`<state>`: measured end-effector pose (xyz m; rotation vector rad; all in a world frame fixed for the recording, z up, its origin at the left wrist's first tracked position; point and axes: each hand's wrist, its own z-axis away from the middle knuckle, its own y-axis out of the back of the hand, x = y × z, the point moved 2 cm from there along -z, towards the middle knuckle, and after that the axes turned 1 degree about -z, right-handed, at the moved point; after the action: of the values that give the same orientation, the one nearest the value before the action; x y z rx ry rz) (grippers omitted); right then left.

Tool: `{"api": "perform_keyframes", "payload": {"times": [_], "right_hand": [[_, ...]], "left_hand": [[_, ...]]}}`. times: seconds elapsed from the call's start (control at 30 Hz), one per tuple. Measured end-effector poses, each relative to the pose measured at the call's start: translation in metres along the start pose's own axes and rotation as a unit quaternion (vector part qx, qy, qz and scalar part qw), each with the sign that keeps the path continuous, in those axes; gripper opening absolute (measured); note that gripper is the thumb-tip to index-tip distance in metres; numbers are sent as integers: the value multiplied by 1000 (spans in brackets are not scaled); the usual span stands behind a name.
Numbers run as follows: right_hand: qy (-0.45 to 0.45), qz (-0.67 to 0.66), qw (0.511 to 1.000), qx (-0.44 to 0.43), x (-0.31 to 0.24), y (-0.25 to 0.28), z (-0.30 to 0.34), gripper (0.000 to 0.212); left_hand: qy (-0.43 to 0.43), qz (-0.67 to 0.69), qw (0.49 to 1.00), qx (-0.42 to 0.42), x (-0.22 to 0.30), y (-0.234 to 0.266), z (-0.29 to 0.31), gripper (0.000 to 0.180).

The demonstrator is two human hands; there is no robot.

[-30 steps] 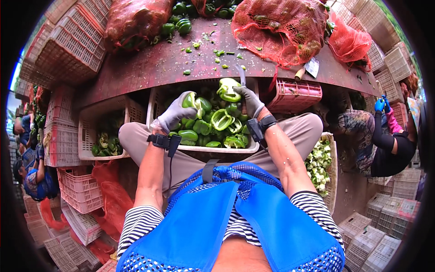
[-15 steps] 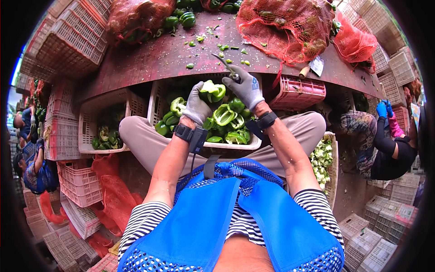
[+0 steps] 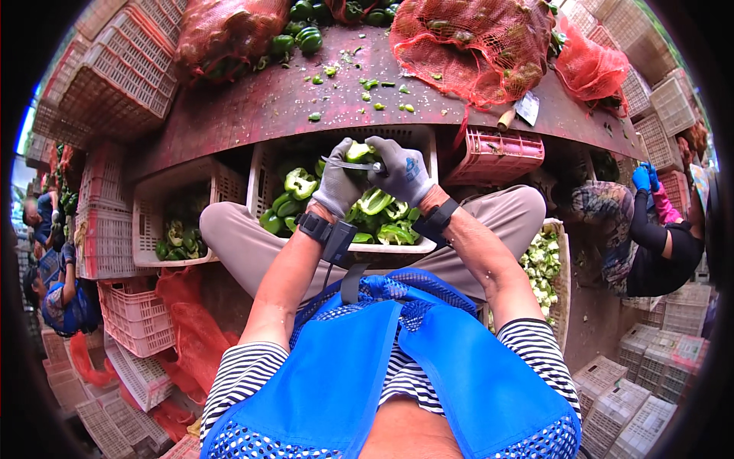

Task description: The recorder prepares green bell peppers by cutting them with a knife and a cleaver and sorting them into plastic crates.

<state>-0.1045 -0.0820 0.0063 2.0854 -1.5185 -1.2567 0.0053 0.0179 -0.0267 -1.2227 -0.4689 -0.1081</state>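
Note:
My left hand (image 3: 336, 185), in a grey glove, is closed around a cut green bell pepper (image 3: 357, 151), partly hidden by the fingers. My right hand (image 3: 403, 172), gloved too, grips a small curved knife (image 3: 350, 164). Its blade lies across the front of my left hand, pointing left. The two hands nearly meet above a white crate (image 3: 391, 249) between my knees. Inside are opened green pepper halves (image 3: 300, 183), some with pale insides facing up.
Beyond the crate stands a reddish table (image 3: 252, 115) with pepper scraps, red mesh sacks (image 3: 466, 50) and a wooden-handled tool (image 3: 506, 118). Another pepper crate (image 3: 145, 252) is at left; a crate of pale pieces (image 3: 562, 287) is by my right knee. Co-workers (image 3: 650, 237) sit at both sides.
My right hand has come down and left toward my left hand. The knife, which pointed away over the table edge, now lies across the left hand by the pepper.

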Motion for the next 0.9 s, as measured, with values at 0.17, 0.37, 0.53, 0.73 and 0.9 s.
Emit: {"api": "perform_keyframes", "payload": {"times": [0.17, 0.37, 0.53, 0.73, 0.9], "right_hand": [[-27, -27, 999, -5, -5, 0, -5, 50], [-100, -57, 993, 12, -9, -6, -15, 43], [-214, -74, 970, -86, 2, -13, -35, 34], [-404, -286, 866, -79, 8, -26, -29, 35], [-236, -152, 950, -136, 7, -25, -28, 42]], "left_hand": [[-64, -42, 995, 62, 8, 1, -4, 25], [-173, -130, 972, 94, 6, -8, -4, 22], [-212, -139, 959, 126, 9, -4, -4, 22], [-255, -348, 892, 137, 23, 12, -12, 31], [-246, -554, 773, 188, 35, 12, -11, 32]]}}
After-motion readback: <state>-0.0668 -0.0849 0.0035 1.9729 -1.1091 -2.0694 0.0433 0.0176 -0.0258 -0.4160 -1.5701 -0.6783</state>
